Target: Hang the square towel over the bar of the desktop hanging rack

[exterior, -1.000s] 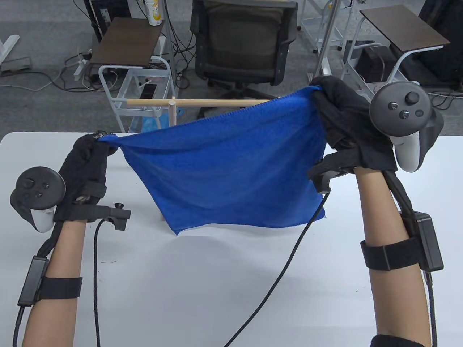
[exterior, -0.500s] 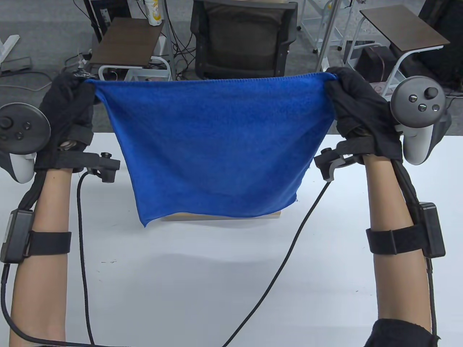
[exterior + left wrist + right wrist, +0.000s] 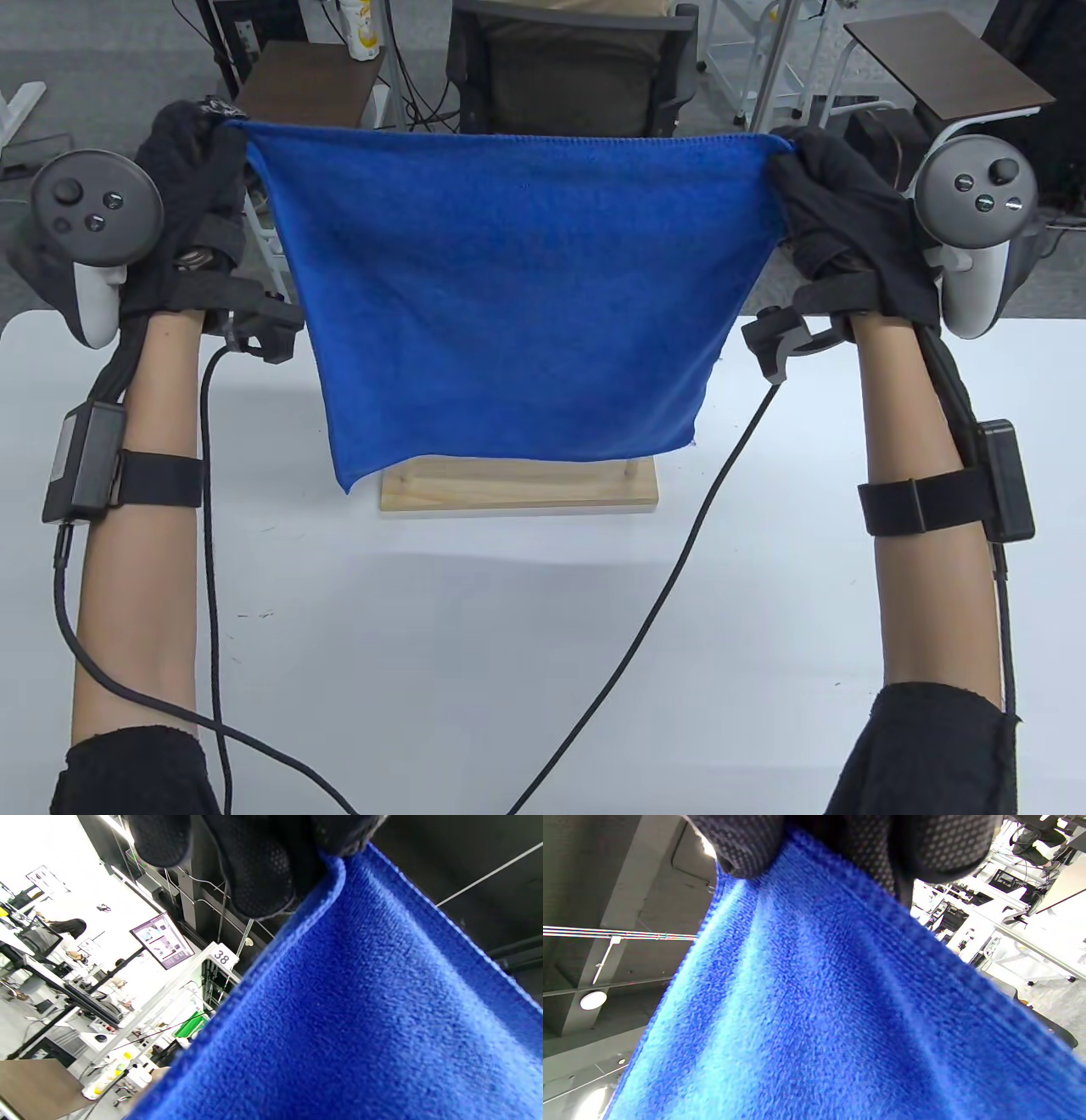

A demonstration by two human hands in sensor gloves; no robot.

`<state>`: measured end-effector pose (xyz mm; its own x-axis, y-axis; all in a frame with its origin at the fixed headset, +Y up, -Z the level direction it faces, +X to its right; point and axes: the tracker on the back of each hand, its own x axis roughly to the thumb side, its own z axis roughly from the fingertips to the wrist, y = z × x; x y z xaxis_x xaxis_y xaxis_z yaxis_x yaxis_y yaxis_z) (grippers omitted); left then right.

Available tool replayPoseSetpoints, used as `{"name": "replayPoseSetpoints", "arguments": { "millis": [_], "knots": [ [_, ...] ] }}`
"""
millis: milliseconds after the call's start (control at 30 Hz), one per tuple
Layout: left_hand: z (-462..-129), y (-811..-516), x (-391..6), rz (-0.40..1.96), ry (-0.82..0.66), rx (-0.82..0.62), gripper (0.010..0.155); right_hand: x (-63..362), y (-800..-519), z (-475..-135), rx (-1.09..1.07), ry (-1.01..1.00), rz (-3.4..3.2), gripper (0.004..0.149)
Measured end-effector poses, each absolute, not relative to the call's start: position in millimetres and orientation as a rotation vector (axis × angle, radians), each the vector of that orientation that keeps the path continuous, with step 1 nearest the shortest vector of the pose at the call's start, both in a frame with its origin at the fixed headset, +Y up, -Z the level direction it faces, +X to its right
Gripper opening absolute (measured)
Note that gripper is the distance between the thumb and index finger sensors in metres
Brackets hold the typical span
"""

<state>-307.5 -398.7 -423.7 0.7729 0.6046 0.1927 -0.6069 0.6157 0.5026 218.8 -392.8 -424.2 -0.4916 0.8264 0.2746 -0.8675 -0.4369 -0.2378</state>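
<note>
A blue square towel hangs spread flat in the air, stretched between my two hands. My left hand pinches its top left corner and my right hand pinches its top right corner. The towel fills both wrist views, with my gloved fingers clamped on its hem. The rack's wooden base shows on the white table below the towel's bottom edge. The towel hides the rack's bar and posts.
Two black cables trail from my wrists across the table's front half. Beyond the table's far edge stand an office chair, small side tables and white carts.
Both hands have lifted the towel higher and farther from me, and the left hand rose level with the right, so the top edge is now taut and level. The rack's base has come into view.
</note>
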Motion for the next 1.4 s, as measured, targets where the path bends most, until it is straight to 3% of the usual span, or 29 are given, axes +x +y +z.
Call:
{"name": "replayPoseSetpoints", "arguments": {
  "millis": [367, 567, 967, 1200, 1400],
  "knots": [
    [-446, -372, -306, 0.516, 0.041, 0.601, 0.042, 218, -386, -452, 0.098, -0.392, 2.07, 0.041],
    [-464, -367, -304, 0.291, 0.098, 0.61, 0.041, 215, -383, -469, 0.058, -0.356, 2.11, 0.041],
    [-512, -420, -293, 0.027, 0.078, 0.393, 0.041, 223, -414, -507, -0.124, -0.194, 2.206, 0.04],
    [-531, -459, -299, 0.027, 0.0, 0.114, 0.041, 237, -460, -531, -0.117, 0.336, 2.181, 0.039],
    [-532, -496, -307, 0.086, -0.033, -0.072, 0.041, 237, -494, -536, -0.097, 0.531, 2.106, 0.038]
  ]
}}
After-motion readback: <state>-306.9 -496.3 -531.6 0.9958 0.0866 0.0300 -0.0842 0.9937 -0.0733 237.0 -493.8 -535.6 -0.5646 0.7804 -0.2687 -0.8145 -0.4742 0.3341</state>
